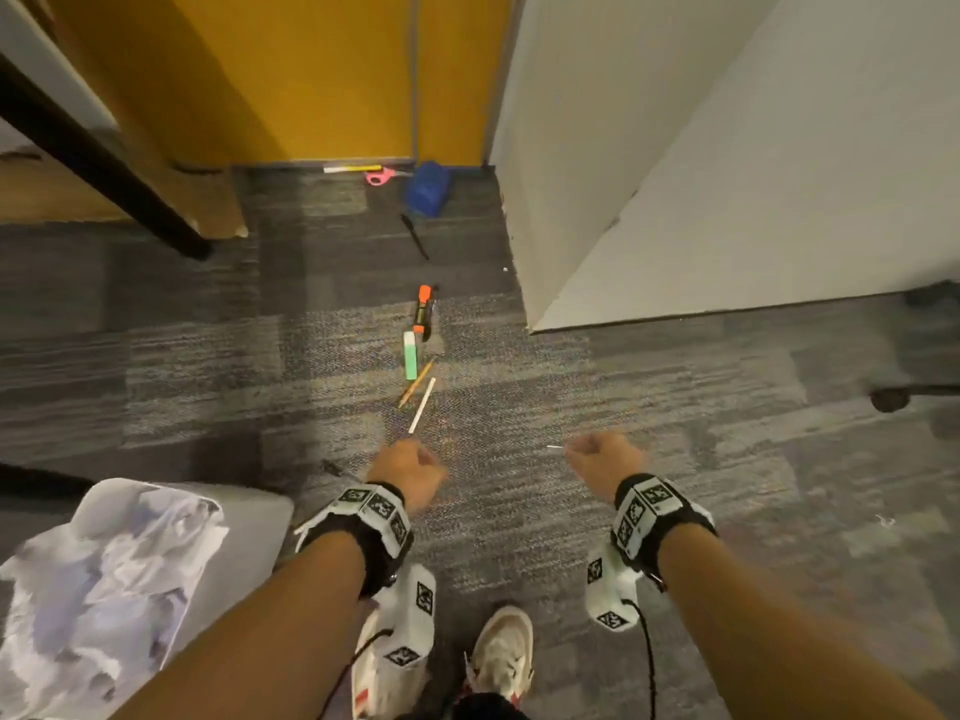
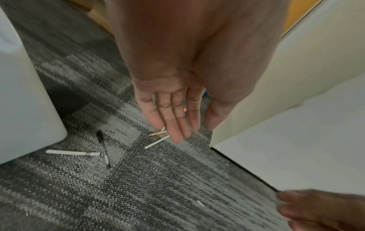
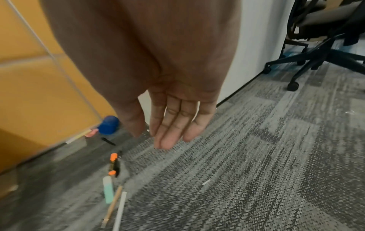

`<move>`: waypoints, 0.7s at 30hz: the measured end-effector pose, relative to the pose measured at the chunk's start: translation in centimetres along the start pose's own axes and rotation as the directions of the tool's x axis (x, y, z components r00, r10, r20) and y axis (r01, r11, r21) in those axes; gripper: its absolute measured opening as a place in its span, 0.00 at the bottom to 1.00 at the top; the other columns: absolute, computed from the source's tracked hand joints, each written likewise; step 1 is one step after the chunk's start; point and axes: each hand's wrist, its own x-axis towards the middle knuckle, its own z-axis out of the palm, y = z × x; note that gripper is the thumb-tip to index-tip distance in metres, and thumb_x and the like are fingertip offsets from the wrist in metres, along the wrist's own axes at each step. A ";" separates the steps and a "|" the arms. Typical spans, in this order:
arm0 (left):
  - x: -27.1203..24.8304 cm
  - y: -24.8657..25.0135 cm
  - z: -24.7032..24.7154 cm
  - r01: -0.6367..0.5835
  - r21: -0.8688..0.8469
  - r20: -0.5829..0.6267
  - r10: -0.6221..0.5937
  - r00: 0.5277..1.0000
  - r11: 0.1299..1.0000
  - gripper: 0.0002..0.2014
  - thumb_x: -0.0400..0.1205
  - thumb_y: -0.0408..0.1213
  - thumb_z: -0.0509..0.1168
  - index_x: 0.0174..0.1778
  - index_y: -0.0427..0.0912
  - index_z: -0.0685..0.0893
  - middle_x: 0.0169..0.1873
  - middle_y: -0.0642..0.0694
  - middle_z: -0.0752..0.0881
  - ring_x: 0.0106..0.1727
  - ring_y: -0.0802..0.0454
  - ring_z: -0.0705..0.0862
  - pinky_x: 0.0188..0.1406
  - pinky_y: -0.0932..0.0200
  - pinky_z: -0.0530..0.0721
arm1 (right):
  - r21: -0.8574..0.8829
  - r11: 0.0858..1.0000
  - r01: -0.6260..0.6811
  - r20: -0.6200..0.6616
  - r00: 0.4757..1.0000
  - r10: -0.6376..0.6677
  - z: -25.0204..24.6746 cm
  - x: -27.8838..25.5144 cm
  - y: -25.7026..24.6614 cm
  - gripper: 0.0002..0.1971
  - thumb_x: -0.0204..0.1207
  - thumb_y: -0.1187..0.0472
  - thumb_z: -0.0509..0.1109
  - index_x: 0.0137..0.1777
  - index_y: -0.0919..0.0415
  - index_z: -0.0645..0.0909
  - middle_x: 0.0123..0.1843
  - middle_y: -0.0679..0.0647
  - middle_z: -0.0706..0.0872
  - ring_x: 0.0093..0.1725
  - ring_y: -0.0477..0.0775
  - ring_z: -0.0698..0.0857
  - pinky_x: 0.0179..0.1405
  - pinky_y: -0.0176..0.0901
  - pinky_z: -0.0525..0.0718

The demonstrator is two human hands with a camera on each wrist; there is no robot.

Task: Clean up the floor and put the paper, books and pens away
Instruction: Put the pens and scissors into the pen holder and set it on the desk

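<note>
Both hands hang empty above the grey carpet, fingers straight. My left hand (image 1: pixel 410 459) (image 2: pixel 193 132) hovers over the near end of a white pen (image 1: pixel 422 405) (image 2: pixel 157 141). Beside it lie a pencil (image 1: pixel 415 383), a green highlighter (image 1: pixel 410 356) and an orange marker (image 1: pixel 423 311). Farther off lie a black pen (image 1: pixel 415 236), pink scissors (image 1: pixel 384 175) and a yellow-white pen (image 1: pixel 352 168). My right hand (image 1: pixel 597 454) (image 3: pixel 150 139) hangs over a small white scrap (image 3: pixel 206 182). Another black pen (image 2: pixel 103 148) and a white marker (image 2: pixel 73 152) lie by the bin.
A grey bin (image 1: pixel 249 537) with crumpled paper stands at my left foot. A blue object (image 1: pixel 427 189) sits against the yellow wall. A white partition (image 1: pixel 675 200) rises on the right, with an office chair (image 3: pixel 316 46) behind it. A black table leg (image 1: pixel 104 163) slants at left.
</note>
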 end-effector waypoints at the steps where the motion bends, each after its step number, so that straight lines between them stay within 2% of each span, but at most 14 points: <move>1: 3.4 -1.9 1.4 0.019 0.017 -0.003 -0.019 1.000 1.000 0.05 0.79 0.44 0.68 0.41 0.48 0.80 0.41 0.47 0.86 0.46 0.47 0.85 0.43 0.56 0.80 | -0.007 1.000 -0.012 -0.008 1.000 0.012 1.9 3.1 1.7 0.12 0.80 0.51 0.69 0.56 0.57 0.83 0.54 0.54 0.89 0.54 0.55 0.87 0.56 0.46 0.85; 3: 10.3 -6.5 3.9 0.058 0.081 -0.061 -0.053 0.997 0.995 0.06 0.78 0.44 0.69 0.45 0.47 0.81 0.48 0.45 0.87 0.50 0.45 0.85 0.50 0.53 0.83 | -0.084 0.996 -0.026 -0.052 0.998 0.021 5.8 9.2 4.9 0.11 0.79 0.53 0.70 0.57 0.57 0.84 0.53 0.55 0.89 0.54 0.56 0.87 0.53 0.45 0.86; 5: 15.8 -10.8 5.8 0.143 0.201 -0.169 -0.110 0.979 0.969 0.17 0.76 0.46 0.71 0.58 0.45 0.80 0.62 0.40 0.82 0.59 0.41 0.82 0.61 0.47 0.83 | -0.143 0.989 -0.042 -0.106 0.994 0.027 8.8 14.1 7.1 0.14 0.79 0.55 0.71 0.62 0.57 0.83 0.57 0.55 0.89 0.57 0.56 0.87 0.54 0.45 0.85; 6: 18.4 -13.1 7.4 0.228 0.252 -0.247 -0.165 0.955 0.941 0.25 0.76 0.48 0.71 0.66 0.42 0.76 0.68 0.37 0.76 0.66 0.39 0.77 0.65 0.44 0.80 | -0.156 0.986 -0.051 -0.120 0.992 0.032 10.6 16.7 8.5 0.17 0.79 0.55 0.72 0.65 0.57 0.81 0.60 0.55 0.88 0.59 0.56 0.86 0.57 0.45 0.85; 8: 22.4 -16.5 8.5 0.405 0.213 -0.438 -0.284 0.853 0.889 0.37 0.75 0.52 0.73 0.74 0.37 0.67 0.72 0.33 0.68 0.72 0.35 0.69 0.68 0.38 0.73 | -0.169 0.985 -0.036 -0.138 0.990 0.012 13.4 21.8 10.6 0.24 0.78 0.53 0.72 0.74 0.56 0.75 0.66 0.56 0.85 0.63 0.58 0.85 0.61 0.49 0.85; 9: 23.9 -17.8 8.6 0.472 0.177 -0.484 -0.341 0.806 0.864 0.41 0.74 0.52 0.74 0.76 0.37 0.63 0.73 0.32 0.65 0.74 0.33 0.66 0.69 0.36 0.70 | -0.187 0.982 -0.023 -0.144 0.990 -0.004 14.4 23.7 11.4 0.26 0.79 0.53 0.71 0.76 0.55 0.72 0.69 0.58 0.83 0.64 0.60 0.84 0.63 0.50 0.84; 10: 25.1 -19.1 8.8 0.516 0.155 -0.479 -0.393 0.785 0.842 0.46 0.73 0.52 0.75 0.80 0.38 0.58 0.77 0.31 0.60 0.77 0.31 0.62 0.71 0.33 0.68 | -0.212 0.977 -0.017 -0.172 0.985 -0.020 15.3 25.4 12.2 0.27 0.79 0.54 0.71 0.77 0.55 0.72 0.71 0.59 0.80 0.65 0.61 0.83 0.64 0.49 0.82; 11: 26.2 -20.1 9.0 0.542 0.176 -0.434 -0.429 0.792 0.822 0.51 0.73 0.52 0.75 0.84 0.41 0.50 0.80 0.31 0.53 0.79 0.29 0.57 0.74 0.31 0.65 | -0.235 0.972 -0.005 -0.227 0.973 -0.050 16.1 26.7 12.9 0.25 0.79 0.56 0.71 0.76 0.55 0.73 0.72 0.61 0.78 0.64 0.63 0.83 0.63 0.48 0.81; 13: 27.2 -21.1 9.7 0.531 0.285 -0.354 -0.427 0.832 0.798 0.57 0.74 0.54 0.74 0.85 0.47 0.36 0.82 0.29 0.41 0.81 0.24 0.49 0.76 0.30 0.62 | -0.243 0.969 0.040 -0.372 0.919 -0.131 17.0 28.4 13.8 0.18 0.78 0.61 0.71 0.68 0.58 0.81 0.67 0.61 0.79 0.58 0.64 0.84 0.56 0.47 0.81; 16: 27.2 -21.1 11.0 0.518 0.395 -0.357 -0.393 0.847 0.759 0.58 0.76 0.56 0.71 0.83 0.49 0.28 0.80 0.24 0.38 0.80 0.20 0.51 0.72 0.32 0.68 | -0.265 0.950 0.163 -0.494 0.823 -0.279 17.9 29.2 14.2 0.07 0.76 0.68 0.70 0.51 0.64 0.86 0.55 0.63 0.84 0.51 0.67 0.84 0.48 0.47 0.81; 17: 27.1 -21.0 11.3 0.511 0.423 -0.371 -0.372 0.851 0.748 0.57 0.77 0.55 0.70 0.83 0.48 0.29 0.80 0.23 0.40 0.79 0.19 0.54 0.70 0.34 0.71 | -0.284 0.942 0.182 -0.504 0.807 -0.307 18.0 29.4 14.4 0.05 0.76 0.69 0.69 0.48 0.65 0.86 0.54 0.64 0.84 0.51 0.67 0.84 0.47 0.48 0.81; 19: 26.6 -20.8 11.4 0.478 0.470 -0.380 -0.319 0.868 0.742 0.51 0.80 0.53 0.67 0.84 0.41 0.36 0.78 0.22 0.49 0.76 0.22 0.63 0.67 0.39 0.76 | -0.316 0.936 0.156 -0.477 0.826 -0.299 18.0 29.5 14.3 0.06 0.78 0.68 0.66 0.48 0.66 0.85 0.55 0.64 0.83 0.52 0.68 0.83 0.50 0.50 0.80; 21: 25.9 -20.8 11.5 0.427 0.511 -0.398 -0.235 0.887 0.746 0.41 0.81 0.48 0.66 0.83 0.36 0.51 0.75 0.26 0.58 0.71 0.29 0.70 0.65 0.45 0.79 | -0.353 0.928 0.122 -0.428 0.861 -0.276 18.1 29.5 14.0 0.08 0.81 0.68 0.62 0.53 0.66 0.83 0.59 0.65 0.80 0.57 0.67 0.81 0.54 0.52 0.80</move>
